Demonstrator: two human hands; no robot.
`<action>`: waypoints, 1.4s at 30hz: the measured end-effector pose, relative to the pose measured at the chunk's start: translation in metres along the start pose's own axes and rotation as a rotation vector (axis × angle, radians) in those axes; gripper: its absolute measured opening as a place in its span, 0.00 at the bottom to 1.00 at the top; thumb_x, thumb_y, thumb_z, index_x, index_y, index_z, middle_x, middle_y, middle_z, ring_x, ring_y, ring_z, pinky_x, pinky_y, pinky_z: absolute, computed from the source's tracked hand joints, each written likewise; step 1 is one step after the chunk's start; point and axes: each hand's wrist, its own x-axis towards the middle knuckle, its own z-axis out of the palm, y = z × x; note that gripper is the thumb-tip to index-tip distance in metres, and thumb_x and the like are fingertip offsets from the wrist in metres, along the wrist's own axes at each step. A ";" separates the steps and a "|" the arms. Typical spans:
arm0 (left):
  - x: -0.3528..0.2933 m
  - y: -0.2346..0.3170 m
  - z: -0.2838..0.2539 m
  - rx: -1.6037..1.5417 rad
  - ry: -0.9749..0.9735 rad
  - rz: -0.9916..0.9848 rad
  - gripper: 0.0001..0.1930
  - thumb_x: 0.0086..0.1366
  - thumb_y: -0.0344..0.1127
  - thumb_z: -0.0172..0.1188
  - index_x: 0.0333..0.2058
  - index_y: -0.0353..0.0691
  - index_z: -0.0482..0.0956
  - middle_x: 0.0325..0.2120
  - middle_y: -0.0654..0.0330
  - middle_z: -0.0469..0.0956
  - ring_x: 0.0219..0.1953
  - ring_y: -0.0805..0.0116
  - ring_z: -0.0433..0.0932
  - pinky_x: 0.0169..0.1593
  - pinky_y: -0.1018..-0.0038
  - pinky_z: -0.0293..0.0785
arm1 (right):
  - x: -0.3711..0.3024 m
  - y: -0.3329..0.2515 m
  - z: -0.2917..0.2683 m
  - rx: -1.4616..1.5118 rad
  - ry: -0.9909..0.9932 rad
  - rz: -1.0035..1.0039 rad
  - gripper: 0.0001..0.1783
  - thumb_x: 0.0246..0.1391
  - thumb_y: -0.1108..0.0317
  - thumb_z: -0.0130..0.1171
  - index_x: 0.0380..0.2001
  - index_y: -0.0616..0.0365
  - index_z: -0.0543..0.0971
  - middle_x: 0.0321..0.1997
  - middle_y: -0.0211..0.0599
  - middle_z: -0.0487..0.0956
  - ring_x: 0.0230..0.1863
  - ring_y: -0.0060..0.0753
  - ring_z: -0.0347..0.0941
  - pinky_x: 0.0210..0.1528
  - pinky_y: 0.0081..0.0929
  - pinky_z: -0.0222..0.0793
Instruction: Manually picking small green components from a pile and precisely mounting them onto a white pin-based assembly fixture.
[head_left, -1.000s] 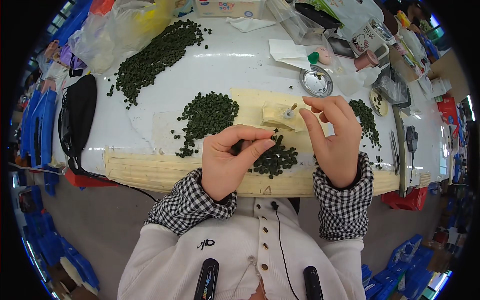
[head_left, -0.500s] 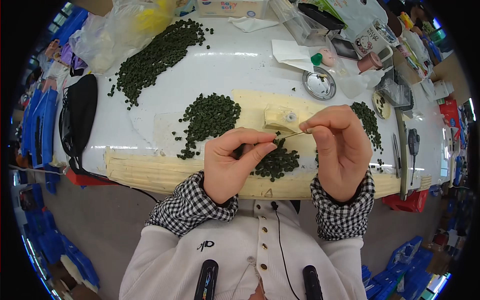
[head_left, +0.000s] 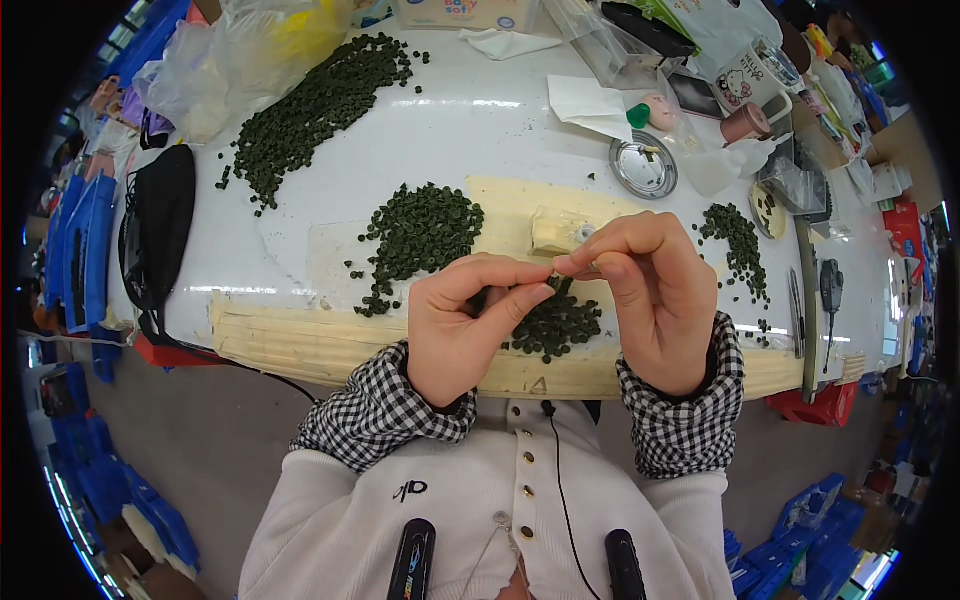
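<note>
My left hand [head_left: 460,325] is closed in a pinch of thumb and forefinger; whatever lies between those tips is too small to make out. Against it, my right hand [head_left: 660,300] pinches a thin metal pin, mostly hidden by the fingers now. The two sets of fingertips nearly meet above a small heap of dark green pieces [head_left: 556,325] at the table's near edge. Just beyond the right fingers sits a pale yellow block [head_left: 550,232] with a whitish round fitting, partly covered by that hand.
Larger piles of green pieces lie left of centre [head_left: 425,235], far left [head_left: 310,110] and right [head_left: 737,245]. A round metal dish [head_left: 642,180], a thread spool [head_left: 745,123] and a mug [head_left: 745,80] stand far right. A black face mask [head_left: 160,225] lies left; a screwdriver [head_left: 830,290] lies right.
My right hand has moved left, bringing its fingertips up to those of my left hand. The pin, which showed between the hands, is now largely covered. My left hand has stayed put.
</note>
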 end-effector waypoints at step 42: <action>-0.002 -0.002 0.000 -0.063 0.029 -0.018 0.07 0.58 0.22 0.61 0.37 0.32 0.80 0.25 0.66 0.75 0.27 0.84 0.67 0.30 0.86 0.63 | -0.010 0.001 0.022 -0.050 0.183 0.029 0.06 0.46 0.82 0.61 0.31 0.65 0.78 0.28 0.37 0.76 0.26 0.27 0.71 0.28 0.19 0.67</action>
